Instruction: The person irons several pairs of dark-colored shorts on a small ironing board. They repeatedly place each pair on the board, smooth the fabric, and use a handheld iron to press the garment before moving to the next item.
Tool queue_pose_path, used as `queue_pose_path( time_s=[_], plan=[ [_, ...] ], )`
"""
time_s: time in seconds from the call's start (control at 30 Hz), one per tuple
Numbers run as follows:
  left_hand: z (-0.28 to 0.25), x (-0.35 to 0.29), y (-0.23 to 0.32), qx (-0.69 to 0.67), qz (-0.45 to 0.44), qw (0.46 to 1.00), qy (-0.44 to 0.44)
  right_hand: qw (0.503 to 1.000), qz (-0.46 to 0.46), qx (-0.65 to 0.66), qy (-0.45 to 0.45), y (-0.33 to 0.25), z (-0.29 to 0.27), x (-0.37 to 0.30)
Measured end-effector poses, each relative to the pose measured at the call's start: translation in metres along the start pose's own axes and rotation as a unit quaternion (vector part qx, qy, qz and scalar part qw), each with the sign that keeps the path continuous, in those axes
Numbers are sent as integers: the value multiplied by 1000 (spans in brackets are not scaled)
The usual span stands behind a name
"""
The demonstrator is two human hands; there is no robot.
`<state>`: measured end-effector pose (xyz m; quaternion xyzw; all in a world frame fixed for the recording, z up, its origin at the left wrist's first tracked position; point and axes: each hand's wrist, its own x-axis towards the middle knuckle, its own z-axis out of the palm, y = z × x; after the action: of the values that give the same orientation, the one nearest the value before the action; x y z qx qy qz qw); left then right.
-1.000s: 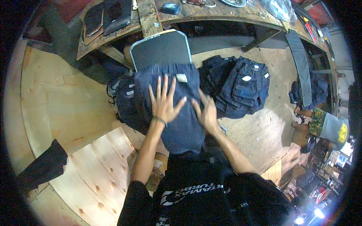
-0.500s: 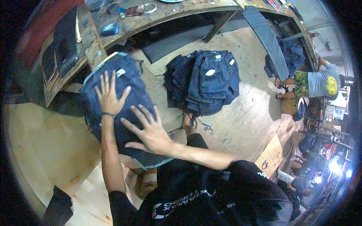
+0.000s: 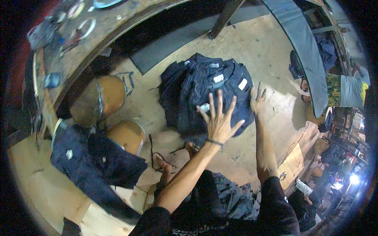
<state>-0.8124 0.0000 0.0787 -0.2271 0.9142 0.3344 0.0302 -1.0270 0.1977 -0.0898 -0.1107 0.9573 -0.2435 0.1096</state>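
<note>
A pile of dark blue denim garments (image 3: pixel 185 106) with several white tags lies on the floor in front of me. My left hand (image 3: pixel 219 124) is over its right front part, fingers spread wide and palm down; I cannot tell whether it presses on the cloth. At the pile's right edge is my right hand (image 3: pixel 258 100), its fingers stretched out and holding nothing. More dark garments (image 3: pixel 75 161), one with a pale tag, lie draped at the lower left.
Two brown cylinders (image 3: pixel 126 137) stand left of the pile. A cluttered workbench (image 3: pixel 69 67) curves along the upper left. A long dark board (image 3: pixel 301 51) slants at the upper right, near another person (image 3: pixel 348 90). Dark crumpled cloth (image 3: pixel 236 196) lies by my legs.
Both hands have moved right, from the garment at the left to the pile on the floor. That garment now lies lower left, and the view has shifted.
</note>
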Motion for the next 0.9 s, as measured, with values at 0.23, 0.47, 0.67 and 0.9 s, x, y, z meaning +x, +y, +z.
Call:
queue_pose_path(
  time_s=[0.23,0.47,0.67,0.9],
  plan=[
    [130,48,-206,97,-97,989,-59,983,151,-52,-96,-53,181,-45],
    [159,128,-273,91,-79,992,-26,988,141,-58,-29,-79,252,24],
    [137,91,-175,110,-106,983,97,954,203,-97,-197,-79,180,54],
    [112,-150,-61,-333,-203,862,-325,999,-38,-24,0,-181,93,-9]
  ],
)
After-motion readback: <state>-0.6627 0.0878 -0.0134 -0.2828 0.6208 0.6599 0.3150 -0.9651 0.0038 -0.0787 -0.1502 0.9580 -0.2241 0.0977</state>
